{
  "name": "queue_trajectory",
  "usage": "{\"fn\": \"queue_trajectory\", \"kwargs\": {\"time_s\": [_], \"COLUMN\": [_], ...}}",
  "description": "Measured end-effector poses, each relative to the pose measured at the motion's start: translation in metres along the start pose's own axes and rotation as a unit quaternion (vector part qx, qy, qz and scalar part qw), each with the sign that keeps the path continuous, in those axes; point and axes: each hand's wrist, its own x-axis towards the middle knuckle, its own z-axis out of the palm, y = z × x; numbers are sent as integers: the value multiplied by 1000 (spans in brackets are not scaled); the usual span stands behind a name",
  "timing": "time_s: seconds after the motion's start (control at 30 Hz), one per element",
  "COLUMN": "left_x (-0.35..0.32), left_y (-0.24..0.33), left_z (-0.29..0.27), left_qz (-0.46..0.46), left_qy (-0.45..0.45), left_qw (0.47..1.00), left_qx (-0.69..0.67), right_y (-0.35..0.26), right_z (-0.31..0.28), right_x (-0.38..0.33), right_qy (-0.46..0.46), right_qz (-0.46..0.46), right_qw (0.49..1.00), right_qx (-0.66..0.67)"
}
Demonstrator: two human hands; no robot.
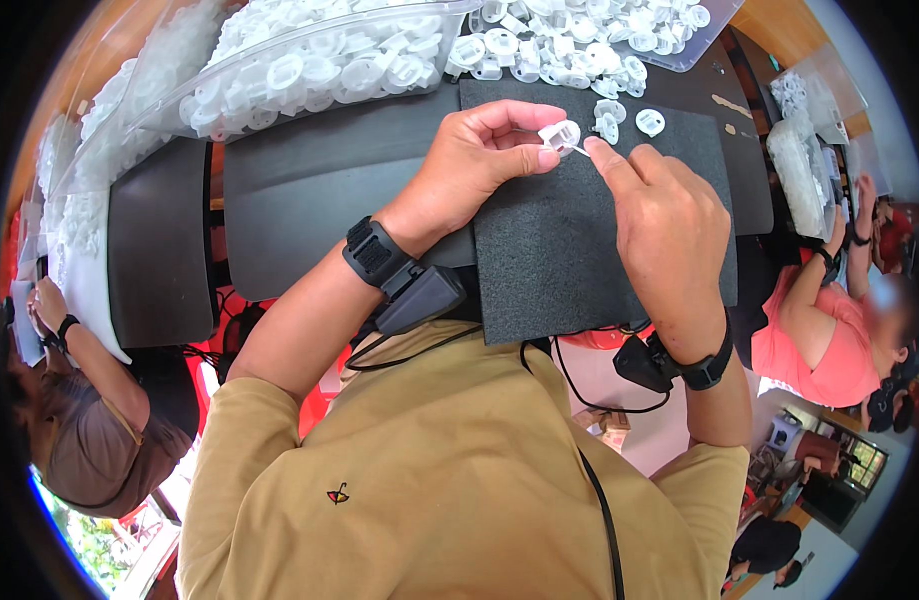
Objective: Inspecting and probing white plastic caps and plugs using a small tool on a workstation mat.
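Observation:
Above the far part of a dark grey foam mat (545, 270), my left hand (470, 155) pinches a small white round plastic part (564, 135) between thumb and fingertips. My right hand (672, 215) is closed beside it, the index fingertip close to the part. A thin white piece (581, 150) runs between that fingertip and the part; whether it is joined to the part, I cannot tell. My right thumb is hidden behind the hand. Just beyond the fingers, a few similar white parts (607, 118) lie together, and a single round one (650, 122) lies to their right.
A clear plastic bin (450, 60) full of white parts stands at the far left. Beyond the mat, more parts (580, 50) are heaped on and around a clear tray (692, 55). The dark table (330, 180) extends leftward. Co-workers sit at left and right.

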Motion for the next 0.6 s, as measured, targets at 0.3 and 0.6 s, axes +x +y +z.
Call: {"fn": "queue_trajectory", "kwargs": {"time_s": [0.3, 0.6], "left_x": [-1, -1], "left_y": [2, 2], "left_z": [1, 2], "left_qz": [-1, 6], "left_qy": [8, 7], "left_qw": [1000, 999], "left_qx": [14, 34], "right_y": [1, -1], "right_z": [-4, -4], "right_x": [-1, -2], "right_qy": [-21, -31], "right_qz": [8, 1], "right_qw": [999, 999], "right_qx": [36, 27]}}
